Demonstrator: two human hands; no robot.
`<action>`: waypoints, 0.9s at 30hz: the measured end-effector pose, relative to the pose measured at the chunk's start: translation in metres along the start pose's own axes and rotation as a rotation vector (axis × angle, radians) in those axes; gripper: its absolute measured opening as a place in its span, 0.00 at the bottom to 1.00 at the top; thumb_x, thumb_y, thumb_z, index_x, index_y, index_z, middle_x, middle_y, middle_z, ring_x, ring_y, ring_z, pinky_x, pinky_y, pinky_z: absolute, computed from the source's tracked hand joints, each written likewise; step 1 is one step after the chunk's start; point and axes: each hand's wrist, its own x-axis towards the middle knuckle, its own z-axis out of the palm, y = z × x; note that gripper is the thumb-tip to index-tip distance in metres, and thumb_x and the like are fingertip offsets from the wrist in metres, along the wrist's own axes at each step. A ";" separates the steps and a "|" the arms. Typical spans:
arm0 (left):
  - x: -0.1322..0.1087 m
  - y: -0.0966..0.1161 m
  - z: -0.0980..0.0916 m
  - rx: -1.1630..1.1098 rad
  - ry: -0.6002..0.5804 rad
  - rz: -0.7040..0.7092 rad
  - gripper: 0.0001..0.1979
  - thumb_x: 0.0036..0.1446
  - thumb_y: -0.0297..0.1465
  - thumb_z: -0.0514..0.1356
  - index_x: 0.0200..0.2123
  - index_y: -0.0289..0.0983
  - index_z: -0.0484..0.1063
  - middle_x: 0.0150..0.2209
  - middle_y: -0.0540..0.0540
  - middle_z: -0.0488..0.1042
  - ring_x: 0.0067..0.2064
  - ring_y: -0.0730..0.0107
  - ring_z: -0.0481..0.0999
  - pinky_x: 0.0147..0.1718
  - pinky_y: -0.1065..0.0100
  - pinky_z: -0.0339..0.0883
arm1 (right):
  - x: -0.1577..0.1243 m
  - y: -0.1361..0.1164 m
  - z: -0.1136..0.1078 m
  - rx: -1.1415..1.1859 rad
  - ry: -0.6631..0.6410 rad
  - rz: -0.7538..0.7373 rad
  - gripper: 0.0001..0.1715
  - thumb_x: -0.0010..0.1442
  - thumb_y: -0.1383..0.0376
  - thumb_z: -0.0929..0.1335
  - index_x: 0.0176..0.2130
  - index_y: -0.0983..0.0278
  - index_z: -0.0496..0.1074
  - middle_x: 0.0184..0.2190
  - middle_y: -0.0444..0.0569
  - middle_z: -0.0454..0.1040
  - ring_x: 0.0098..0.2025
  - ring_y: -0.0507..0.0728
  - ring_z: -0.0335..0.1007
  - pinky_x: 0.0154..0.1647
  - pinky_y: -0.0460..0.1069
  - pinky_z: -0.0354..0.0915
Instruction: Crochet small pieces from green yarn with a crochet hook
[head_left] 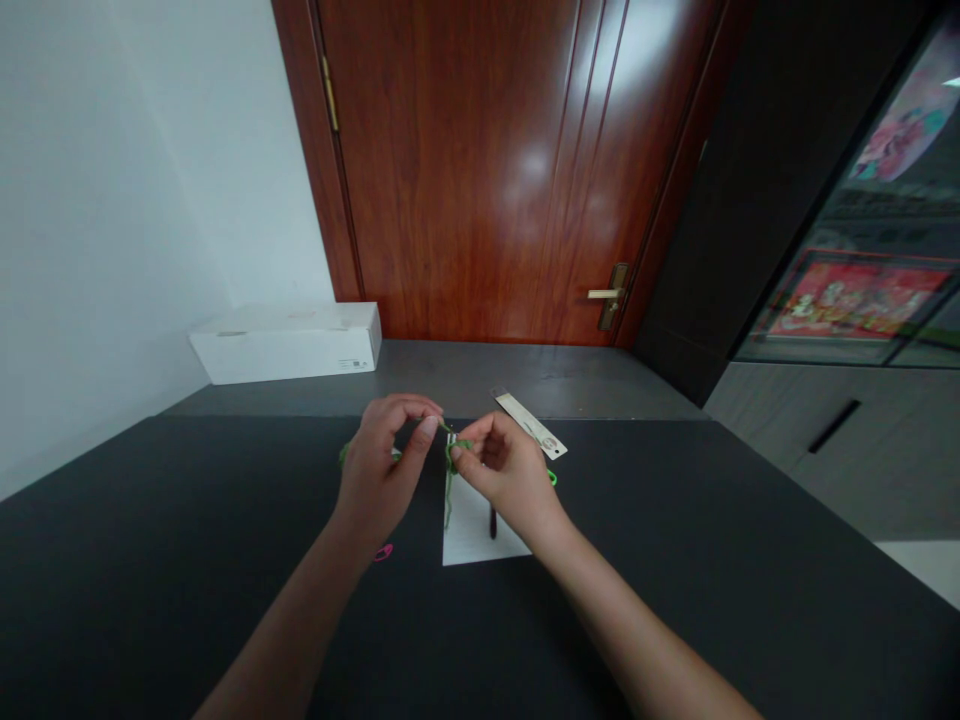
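Both my hands meet above a dark table (150,560). My left hand (379,465) is pinched closed, thumb and forefinger pressed on a thin green cord (450,455). My right hand (502,465) is also closed in a pinch on the same green cord, which loops between the two hands and hangs down a little. Under the hands lies a white sheet of paper (472,535) with a dark pen-like stick (493,522) on it. A bit of green shows behind each hand.
A small pink ring (383,552) lies by my left wrist. A pale flat ruler-like strip (531,424) rests beyond my right hand. A white box (289,342) stands at the back left, before a red-brown door (487,170). A dark cabinet (750,200) is at right.
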 end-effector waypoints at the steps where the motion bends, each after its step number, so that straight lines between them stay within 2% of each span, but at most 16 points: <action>1: 0.000 0.000 0.000 -0.004 0.017 -0.006 0.08 0.66 0.33 0.55 0.36 0.39 0.72 0.41 0.41 0.77 0.47 0.56 0.76 0.50 0.52 0.66 | 0.000 0.000 0.000 -0.002 0.002 0.001 0.09 0.53 0.64 0.73 0.32 0.61 0.69 0.24 0.39 0.69 0.25 0.50 0.65 0.28 0.46 0.63; 5: 0.000 -0.002 0.000 -0.091 0.112 -0.119 0.08 0.66 0.36 0.56 0.40 0.38 0.71 0.43 0.41 0.77 0.46 0.58 0.77 0.49 0.55 0.67 | 0.000 0.000 0.001 0.000 0.017 0.007 0.09 0.54 0.64 0.74 0.32 0.61 0.69 0.24 0.39 0.69 0.26 0.50 0.65 0.28 0.47 0.64; 7: 0.000 -0.003 0.001 -0.198 0.195 -0.218 0.07 0.64 0.37 0.59 0.39 0.39 0.71 0.41 0.43 0.78 0.43 0.61 0.77 0.48 0.58 0.67 | -0.001 -0.001 0.000 0.007 0.059 -0.002 0.10 0.54 0.62 0.74 0.32 0.61 0.69 0.25 0.40 0.68 0.27 0.51 0.66 0.29 0.47 0.65; 9: 0.001 -0.003 0.002 -0.332 0.206 -0.334 0.07 0.60 0.36 0.63 0.37 0.39 0.72 0.37 0.46 0.78 0.39 0.64 0.76 0.44 0.60 0.69 | 0.000 -0.003 -0.001 0.020 0.125 -0.020 0.11 0.54 0.61 0.74 0.33 0.61 0.70 0.26 0.41 0.69 0.29 0.51 0.68 0.32 0.48 0.66; 12: 0.001 0.002 0.006 -0.536 0.024 -0.489 0.09 0.57 0.36 0.65 0.36 0.36 0.75 0.33 0.45 0.79 0.33 0.64 0.77 0.38 0.60 0.72 | 0.001 -0.006 -0.001 0.105 0.190 -0.012 0.15 0.53 0.58 0.76 0.34 0.61 0.70 0.27 0.42 0.72 0.30 0.52 0.70 0.33 0.48 0.68; 14: 0.000 0.006 0.009 -0.744 -0.127 -0.588 0.11 0.57 0.37 0.65 0.36 0.34 0.78 0.33 0.41 0.80 0.36 0.61 0.79 0.39 0.59 0.74 | 0.001 -0.008 0.001 0.219 0.172 0.027 0.17 0.51 0.57 0.77 0.34 0.60 0.69 0.26 0.41 0.73 0.29 0.52 0.71 0.33 0.48 0.69; 17: -0.003 0.011 0.014 -0.995 -0.220 -0.656 0.12 0.53 0.36 0.69 0.38 0.35 0.80 0.37 0.40 0.81 0.38 0.63 0.79 0.41 0.60 0.73 | 0.000 -0.008 0.006 0.383 0.141 0.071 0.18 0.50 0.57 0.78 0.33 0.60 0.70 0.27 0.41 0.75 0.28 0.52 0.72 0.31 0.49 0.70; 23: -0.005 0.014 0.020 -0.961 -0.131 -0.640 0.11 0.48 0.31 0.73 0.35 0.34 0.80 0.33 0.44 0.81 0.34 0.69 0.77 0.39 0.64 0.71 | 0.000 -0.002 0.012 0.462 0.146 0.092 0.15 0.49 0.60 0.78 0.34 0.61 0.74 0.28 0.41 0.76 0.28 0.51 0.70 0.33 0.47 0.68; 27: -0.004 0.013 0.021 -0.772 -0.002 -0.565 0.08 0.46 0.28 0.72 0.32 0.35 0.78 0.30 0.46 0.81 0.31 0.69 0.77 0.36 0.66 0.72 | 0.003 0.006 0.009 0.369 0.131 0.082 0.15 0.50 0.59 0.77 0.36 0.60 0.73 0.30 0.42 0.75 0.31 0.52 0.72 0.38 0.50 0.70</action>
